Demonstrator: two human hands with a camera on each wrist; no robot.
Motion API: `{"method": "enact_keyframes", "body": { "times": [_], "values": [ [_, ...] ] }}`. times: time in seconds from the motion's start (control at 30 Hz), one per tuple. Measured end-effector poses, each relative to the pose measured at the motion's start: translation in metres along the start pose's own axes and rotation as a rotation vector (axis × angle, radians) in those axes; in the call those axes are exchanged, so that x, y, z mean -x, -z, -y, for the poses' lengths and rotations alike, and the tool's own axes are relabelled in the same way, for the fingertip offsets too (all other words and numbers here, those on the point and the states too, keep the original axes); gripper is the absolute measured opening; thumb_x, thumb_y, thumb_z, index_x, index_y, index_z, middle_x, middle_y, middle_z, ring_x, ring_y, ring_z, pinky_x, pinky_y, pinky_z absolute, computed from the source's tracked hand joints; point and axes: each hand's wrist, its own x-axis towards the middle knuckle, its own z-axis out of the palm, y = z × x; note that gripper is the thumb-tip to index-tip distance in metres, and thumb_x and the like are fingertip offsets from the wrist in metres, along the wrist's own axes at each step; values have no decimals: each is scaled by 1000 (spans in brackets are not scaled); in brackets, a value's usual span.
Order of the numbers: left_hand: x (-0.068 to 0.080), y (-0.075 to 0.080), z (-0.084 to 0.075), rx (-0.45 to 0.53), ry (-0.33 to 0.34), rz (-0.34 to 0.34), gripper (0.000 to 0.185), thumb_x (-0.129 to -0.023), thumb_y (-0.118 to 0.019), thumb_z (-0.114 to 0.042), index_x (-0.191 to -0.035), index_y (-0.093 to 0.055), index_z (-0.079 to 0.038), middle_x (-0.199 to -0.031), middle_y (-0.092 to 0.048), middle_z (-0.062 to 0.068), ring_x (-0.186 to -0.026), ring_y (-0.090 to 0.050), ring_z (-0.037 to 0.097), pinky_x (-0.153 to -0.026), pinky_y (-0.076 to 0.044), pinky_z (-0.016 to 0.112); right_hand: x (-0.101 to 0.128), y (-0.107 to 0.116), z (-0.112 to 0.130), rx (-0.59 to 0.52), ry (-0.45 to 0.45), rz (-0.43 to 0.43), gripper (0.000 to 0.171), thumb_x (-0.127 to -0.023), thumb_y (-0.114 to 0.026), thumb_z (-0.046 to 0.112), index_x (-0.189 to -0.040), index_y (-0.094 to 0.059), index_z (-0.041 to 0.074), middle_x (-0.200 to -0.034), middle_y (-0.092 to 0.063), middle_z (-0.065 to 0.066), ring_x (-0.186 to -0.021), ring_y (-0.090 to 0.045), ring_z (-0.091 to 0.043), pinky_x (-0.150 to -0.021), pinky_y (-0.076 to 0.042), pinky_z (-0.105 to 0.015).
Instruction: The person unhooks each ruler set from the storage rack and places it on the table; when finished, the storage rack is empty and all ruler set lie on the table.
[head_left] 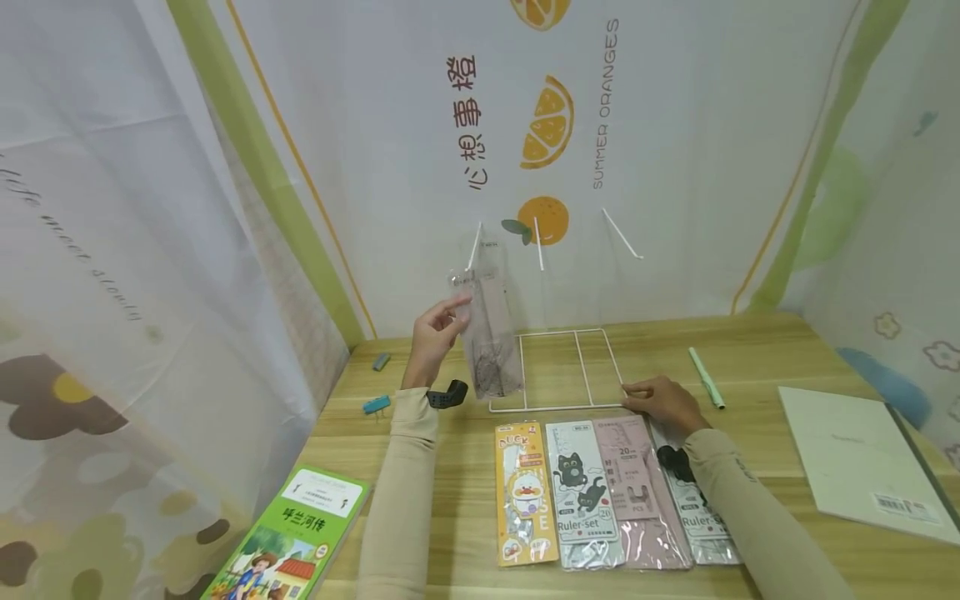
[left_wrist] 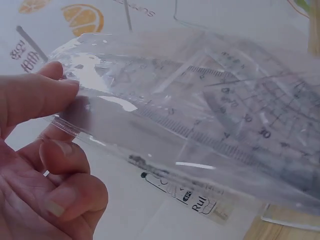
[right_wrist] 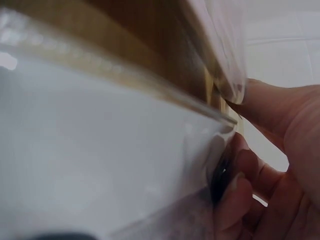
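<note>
My left hand [head_left: 437, 337] pinches the edge of a clear plastic packet of rulers [head_left: 491, 342] between thumb and fingers. Ruler scales show through this ruler set packet [left_wrist: 200, 110] in the left wrist view. The packet's upper end is close to the left hook [head_left: 475, 246] of a white wire rack [head_left: 588, 367]; whether it hangs there I cannot tell. At the front right corner of the rack's base, my right hand [head_left: 663, 404] grips the wire with thumb and fingertips. In the right wrist view, blurred packets partly cover the fingers [right_wrist: 245, 165] and the grip.
Before the rack lie a yellow duck packet [head_left: 525, 492], a cat ruler set [head_left: 583, 492], a pink packet [head_left: 641, 492] and another cat packet [head_left: 705, 533] under my right forearm. A green book [head_left: 288, 533], blue clip [head_left: 377, 404], green pen [head_left: 707, 379] and pale notebook [head_left: 862, 458] flank them.
</note>
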Motion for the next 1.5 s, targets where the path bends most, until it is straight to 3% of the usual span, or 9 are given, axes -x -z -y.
{"method": "enact_keyframes", "body": {
  "times": [0.2, 0.57, 0.67, 0.8, 0.9, 1.03, 1.17, 1.3, 1.5],
  "values": [
    [14, 2, -13, -7, -17, -30, 34, -93, -67, 4, -127, -65, 4, -72, -45, -1, -56, -36, 7, -49, -32, 17, 2, 1, 0, -2, 12, 4, 50, -92, -73, 36, -132, -66, 6, -137, -58, -27, -121, -58, -47, -90, -49, -54],
    [38, 8, -38, 33, -112, -39, 35, -91, -72, 0, -125, -66, 5, -66, -45, -5, -56, -36, 6, -50, -32, 16, 3, 1, 1, -1, 30, -3, 52, -89, -75, 37, -130, -67, 5, -135, -59, -28, -119, -58, -48, -85, -49, -53],
    [56, 9, -42, 36, -36, -9, 36, -91, -72, -2, -126, -65, 5, -66, -41, -5, -56, -35, 6, -51, -31, 17, 3, -1, -1, 3, 44, 4, 51, -89, -75, 37, -130, -67, 6, -135, -59, -27, -120, -58, -48, -84, -50, -51],
    [83, 9, -35, 6, 187, 19, 37, -90, -72, -2, -126, -66, 3, -67, -42, -6, -55, -35, 5, -50, -30, 16, 2, -1, -3, 34, 64, -4, 48, -90, -75, 35, -128, -68, 7, -132, -62, -27, -117, -61, -46, -79, -52, -45],
    [103, 10, -18, -37, 356, 38, 36, -89, -72, 1, -125, -68, 1, -66, -43, -8, -50, -31, 3, -47, -27, 15, 2, 1, -5, 40, 61, -5, 48, -90, -74, 36, -128, -68, 7, -132, -61, -27, -115, -62, -46, -75, -51, -41],
    [127, 14, 11, -100, 503, 69, 35, -87, -71, 4, -122, -69, 3, -63, -46, -9, -46, -28, 2, -45, -25, 16, -1, 4, -5, 23, 56, 2, 50, -91, -74, 38, -130, -67, 8, -134, -60, -27, -116, -61, -46, -75, -50, -40],
    [144, 18, 36, -132, 577, 65, 34, -86, -71, 5, -120, -70, 4, -64, -51, -7, -48, -31, 3, -45, -27, 16, -2, 7, -5, 20, 55, 7, 51, -91, -74, 39, -130, -67, 8, -134, -60, -27, -119, -59, -48, -79, -52, -45],
    [152, 19, 48, -153, 613, 41, 33, -85, -70, 6, -118, -70, 5, -70, -53, -4, -55, -40, 5, -49, -33, 16, -3, 7, -7, 17, 54, 12, 50, -91, -73, 39, -131, -67, 9, -133, -60, -28, -118, -59, -49, -82, -52, -51],
    [156, 16, 52, -288, 576, 68, 40, -82, -77, 3, -121, -69, 4, -82, -56, 4, -72, -53, 14, -59, -46, 21, -2, 4, -6, 7, 42, 15, 50, -91, -74, 38, -131, -66, 8, -135, -60, -27, -119, -59, -49, -81, -51, -50]
  ]
}}
